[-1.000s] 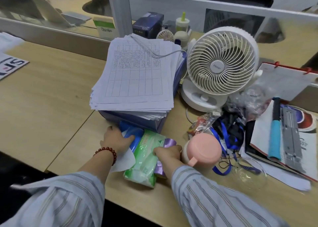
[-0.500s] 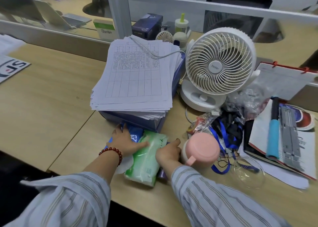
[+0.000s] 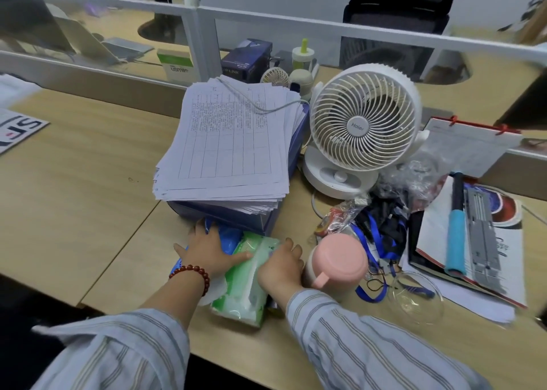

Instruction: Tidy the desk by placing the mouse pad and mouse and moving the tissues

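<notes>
A green tissue pack (image 3: 247, 286) lies near the desk's front edge, in front of a blue box. A blue tissue pack (image 3: 230, 238) sits against its left side, with a loose white tissue (image 3: 213, 289) sticking out below. My left hand (image 3: 210, 253) lies on the blue pack, fingers spread and thumb across the green pack. My right hand (image 3: 280, 266) presses against the green pack's right side, so the packs are squeezed between both hands. A dark edge of something shows under my right wrist. No mouse or mouse pad is in view.
A thick paper stack (image 3: 228, 141) rests on the blue box just behind the packs. A white fan (image 3: 364, 123), pink mug (image 3: 337, 261), blue lanyards (image 3: 376, 235), glass bowl (image 3: 414, 299) and a magazine with a metal stand (image 3: 479, 235) crowd the right. Bare desk (image 3: 74, 197) lies left.
My left hand slid right, from gripping the blue pack to lying across both packs. My right hand closed in on the green pack and now covers the purple pack.
</notes>
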